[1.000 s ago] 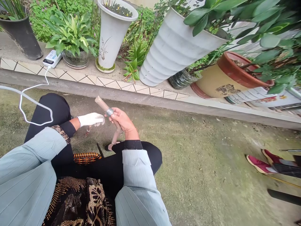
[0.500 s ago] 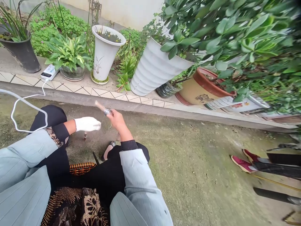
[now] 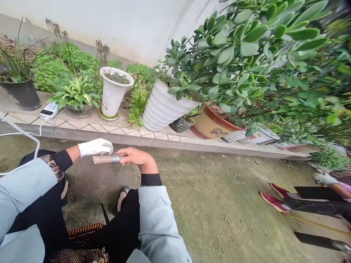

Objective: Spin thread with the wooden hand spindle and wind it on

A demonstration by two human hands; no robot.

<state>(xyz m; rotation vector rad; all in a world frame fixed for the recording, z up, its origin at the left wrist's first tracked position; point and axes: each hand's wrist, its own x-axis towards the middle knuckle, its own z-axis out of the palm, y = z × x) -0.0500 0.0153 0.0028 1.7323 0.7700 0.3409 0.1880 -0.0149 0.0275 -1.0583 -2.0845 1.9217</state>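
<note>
My right hand (image 3: 134,156), bare, grips one end of a short wooden stick (image 3: 102,159). Silvery wire (image 3: 116,158) is wound in a coil around the stick beside my fingertips. The stick lies nearly level, its free end pointing left. My left hand (image 3: 95,147), in a white knitted glove, is just above the stick with its fingers curled closed close to the coil. The strand between glove and coil is too thin to follow clearly now.
Potted plants stand along a tiled ledge ahead, among them a white pot (image 3: 113,96) and a ribbed white planter (image 3: 164,107). A white device (image 3: 49,109) with a cable sits there. To the right are another person's red shoes (image 3: 274,201). An orange-black woven item (image 3: 85,230) is below me.
The stick has turned from slanting up-left to nearly level. My gloved hand has gone from below the stick to above it. The view has tilted up slightly.
</note>
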